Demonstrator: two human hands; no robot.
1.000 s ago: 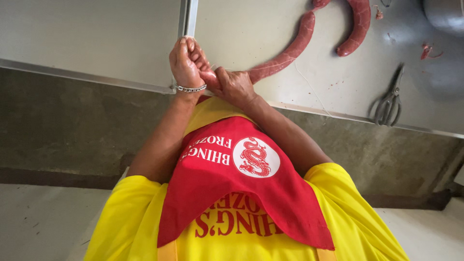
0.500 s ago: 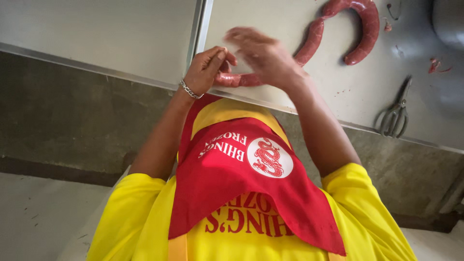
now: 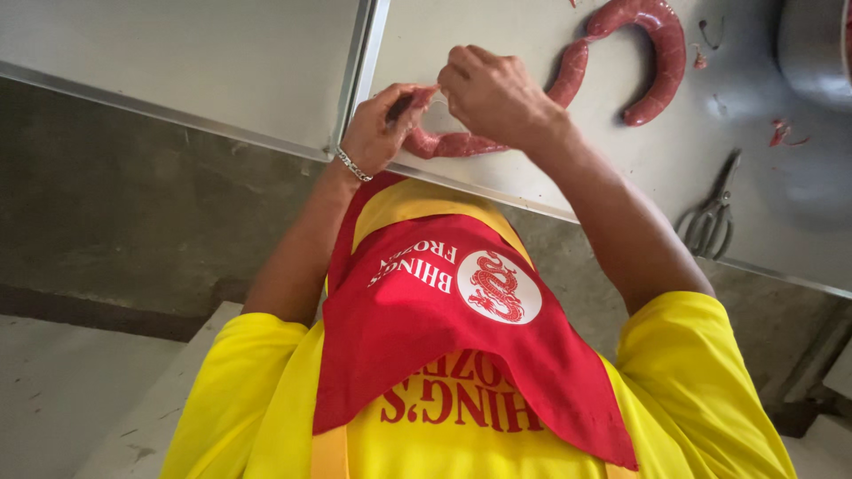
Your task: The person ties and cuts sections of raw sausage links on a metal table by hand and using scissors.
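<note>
Head view, the only 1. Looks down over a yellow shirt (image 3: 701, 390) and a red apron (image 3: 426, 355) to a steel table (image 3: 222, 62).

Shows 2 hands meeting at the table's near edge, just right of the seam (image 3: 364, 71) between 2 panels. Finds the left hand (image 3: 377, 133), with a bracelet (image 3: 352, 164) on its wrist, pinched shut with thumb and fingers on the near end of a sausage (image 3: 661, 53). Finds the right hand (image 3: 493, 93) just beside it, touching or nearly so, curled tight with knuckles toward the camera. Hides the right fingertips behind those knuckles; cannot tell whether they grip the same end, a thread, or nothing.

Traces the sausage from the left fingers: first to the right along the table edge, under the right hand, then away and to the right, then round in a hook that bends back toward the person. Puts its long axis on a slant, near-left to far-right, with nearly all of its length lying on the far right side of both hands. Puts both hands at the 1 end, the left in plain hold of it, the right lying over the next stretch.

Places scissors (image 3: 710, 222) on the table well to the right, apart from the sausage. Shows a steel bowl (image 3: 812, 44) at the far right corner and red scraps (image 3: 781, 133) below it.
</note>
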